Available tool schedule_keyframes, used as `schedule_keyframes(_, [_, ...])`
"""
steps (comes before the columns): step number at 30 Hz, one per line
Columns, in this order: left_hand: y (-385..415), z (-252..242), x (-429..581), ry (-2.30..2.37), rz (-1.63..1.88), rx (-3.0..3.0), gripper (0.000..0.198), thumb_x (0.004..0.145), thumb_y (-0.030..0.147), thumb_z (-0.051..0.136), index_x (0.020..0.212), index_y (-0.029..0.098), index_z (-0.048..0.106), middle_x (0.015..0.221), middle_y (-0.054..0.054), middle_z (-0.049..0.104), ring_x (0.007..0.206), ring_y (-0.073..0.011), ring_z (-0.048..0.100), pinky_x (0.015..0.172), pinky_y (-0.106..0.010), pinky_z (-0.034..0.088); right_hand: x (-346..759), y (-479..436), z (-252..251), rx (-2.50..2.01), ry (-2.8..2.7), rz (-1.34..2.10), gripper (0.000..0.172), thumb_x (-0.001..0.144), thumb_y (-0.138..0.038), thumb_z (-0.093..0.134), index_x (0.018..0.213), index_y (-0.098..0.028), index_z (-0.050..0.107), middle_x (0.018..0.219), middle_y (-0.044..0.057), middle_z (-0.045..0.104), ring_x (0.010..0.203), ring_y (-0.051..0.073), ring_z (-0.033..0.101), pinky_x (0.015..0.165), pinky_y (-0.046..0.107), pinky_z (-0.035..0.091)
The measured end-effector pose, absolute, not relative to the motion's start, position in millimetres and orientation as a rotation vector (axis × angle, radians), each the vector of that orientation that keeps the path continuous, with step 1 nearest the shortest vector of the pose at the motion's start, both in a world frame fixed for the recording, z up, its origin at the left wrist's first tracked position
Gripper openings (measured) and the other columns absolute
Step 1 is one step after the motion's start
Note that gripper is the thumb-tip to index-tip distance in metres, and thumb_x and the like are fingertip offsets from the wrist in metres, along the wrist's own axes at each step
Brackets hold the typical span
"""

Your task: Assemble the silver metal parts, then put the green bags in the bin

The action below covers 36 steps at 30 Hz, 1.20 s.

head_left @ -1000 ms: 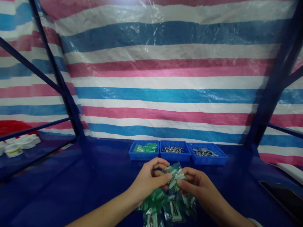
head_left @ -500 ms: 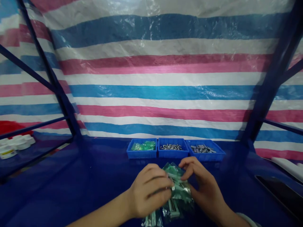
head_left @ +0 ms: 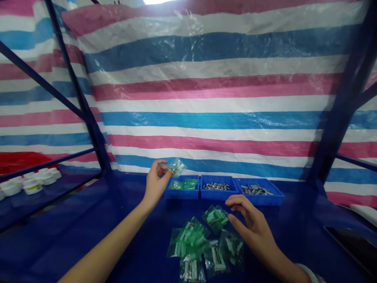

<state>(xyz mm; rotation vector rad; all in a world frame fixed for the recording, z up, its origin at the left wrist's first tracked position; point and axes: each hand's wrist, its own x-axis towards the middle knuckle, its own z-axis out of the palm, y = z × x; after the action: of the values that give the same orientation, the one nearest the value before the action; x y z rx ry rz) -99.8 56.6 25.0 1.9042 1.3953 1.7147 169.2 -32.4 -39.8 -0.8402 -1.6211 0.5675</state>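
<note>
My left hand (head_left: 159,175) is raised over the left blue bin, its fingers pinching a small clear plastic bag (head_left: 178,167) with pale parts inside. Below it, the left bin (head_left: 182,194) holds green-tinted plastic bags (head_left: 188,183). My right hand (head_left: 249,220) hovers at the right of the bags on the table, thumb and fingers apart, with nothing in it. Nearest to its thumb lies a green-tinted bag (head_left: 216,218). Several more filled bags (head_left: 191,237) lie in a loose, partly overlapping group on the blue table, with light strips and metal pieces showing through.
The middle bin (head_left: 218,194) holds small metal pieces, and the right bin (head_left: 262,199) holds grey metal pieces. White tubs (head_left: 32,185) stand at far left beyond a blue frame bar (head_left: 97,145). A dark flat panel (head_left: 350,247) lies at right. Striped sheeting hangs behind.
My left hand has moved from the bag group up and away to the left bin, with a bag in its fingers. My right hand has come off the bags and opened. The view has tilted slightly.
</note>
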Motion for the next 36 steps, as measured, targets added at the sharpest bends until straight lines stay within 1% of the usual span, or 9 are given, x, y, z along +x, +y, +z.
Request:
schedule_keyframes(5, [89.7, 11.6, -127.7, 1.647, 1.324, 1.984, 0.041, 0.065, 0.011, 0.054, 0.106, 0.016, 0.058, 0.058, 0.006, 0.054, 0.055, -0.0187, 0.063, 0.058, -0.028, 0.049, 171.6, -25.3, -45.5, -0.885, -1.580, 0.684, 0.010, 0.086, -0.024, 0.058, 0.095, -0.022, 0.062, 0.099, 0.006, 0.060, 0.093, 0.022, 0.057, 0.081, 0.034, 0.049])
schedule_keyframes(14, [83.4, 1.0, -123.8, 1.932, 0.940, 2.260, 0.049, 0.071, 0.012, 0.055, 0.119, 0.020, 0.061, 0.060, 0.001, 0.056, 0.076, -0.0274, 0.062, 0.073, -0.035, 0.044, 168.7, -26.4, -45.3, -0.903, -1.580, 0.707, 0.012, 0.083, -0.027, 0.062, 0.092, -0.020, 0.065, 0.094, 0.007, 0.063, 0.086, 0.022, 0.059, 0.075, 0.033, 0.052])
schedule_keyframes(16, [82.7, 3.3, -124.2, 1.944, 0.926, 2.307, 0.048, 0.074, 0.013, 0.054, 0.121, 0.019, 0.060, 0.069, -0.002, 0.060, 0.084, -0.0292, 0.062, 0.078, -0.038, 0.045, 168.8, -26.6, -45.3, -0.907, -1.585, 0.717, 0.012, 0.083, -0.026, 0.062, 0.093, -0.020, 0.065, 0.094, 0.007, 0.063, 0.085, 0.021, 0.060, 0.076, 0.033, 0.052])
schedule_keyframes(18, [82.8, 4.7, -123.6, 1.908, 0.935, 2.378, 0.048, 0.075, 0.013, 0.055, 0.122, 0.021, 0.060, 0.090, -0.006, 0.065, 0.100, -0.0299, 0.059, 0.089, -0.041, 0.044, 168.5, -26.7, -45.5, -0.906, -1.589, 0.728, 0.012, 0.083, -0.026, 0.062, 0.093, -0.020, 0.065, 0.095, 0.007, 0.064, 0.085, 0.021, 0.060, 0.077, 0.034, 0.051])
schedule_keyframes(20, [85.2, 3.5, -122.4, 1.823, 0.937, 2.453, 0.044, 0.078, 0.013, 0.057, 0.120, 0.024, 0.061, 0.114, -0.008, 0.061, 0.115, -0.0283, 0.053, 0.098, -0.041, 0.040, 167.9, -26.8, -45.6, -0.909, -1.591, 0.736, 0.012, 0.083, -0.026, 0.062, 0.092, -0.020, 0.065, 0.094, 0.007, 0.064, 0.085, 0.021, 0.060, 0.075, 0.034, 0.051])
schedule_keyframes(22, [91.0, -0.8, -122.0, 1.752, 0.933, 2.488, 0.029, 0.083, 0.017, 0.061, 0.111, 0.023, 0.066, 0.126, -0.007, 0.057, 0.122, -0.0267, 0.049, 0.103, -0.042, 0.039, 167.2, -26.8, -45.5, -0.912, -1.598, 0.746, 0.011, 0.082, -0.026, 0.062, 0.092, -0.020, 0.065, 0.092, 0.007, 0.064, 0.084, 0.021, 0.060, 0.074, 0.033, 0.051])
schedule_keyframes(24, [99.4, -7.2, -123.9, 1.739, 0.941, 2.462, 0.018, 0.088, 0.023, 0.062, 0.105, 0.018, 0.066, 0.125, -0.008, 0.058, 0.120, -0.0266, 0.052, 0.101, -0.047, 0.041, 166.9, -26.7, -45.3, -0.914, -1.602, 0.753, 0.011, 0.082, -0.026, 0.062, 0.091, -0.020, 0.065, 0.091, 0.007, 0.064, 0.085, 0.022, 0.060, 0.072, 0.033, 0.052])
schedule_keyframes(28, [113.9, -20.7, -132.7, 1.799, 0.966, 2.324, 0.025, 0.093, 0.029, 0.059, 0.114, 0.015, 0.061, 0.120, -0.009, 0.062, 0.106, -0.0244, 0.061, 0.090, -0.047, 0.051, 167.4, -27.0, -45.2, -0.917, -1.610, 0.771, 0.011, 0.082, -0.028, 0.062, 0.090, -0.020, 0.065, 0.090, 0.007, 0.064, 0.084, 0.022, 0.061, 0.072, 0.034, 0.052])
schedule_keyframes(36, [115.4, -35.2, -130.1, 1.818, 0.959, 2.135, 0.028, 0.093, 0.029, 0.060, 0.116, 0.015, 0.059, 0.118, -0.009, 0.062, 0.101, -0.0231, 0.063, 0.085, -0.044, 0.054, 165.6, -28.1, -45.7, -0.924, -1.606, 0.765, 0.015, 0.083, -0.034, 0.063, 0.087, -0.020, 0.066, 0.087, 0.006, 0.065, 0.085, 0.023, 0.062, 0.070, 0.032, 0.053])
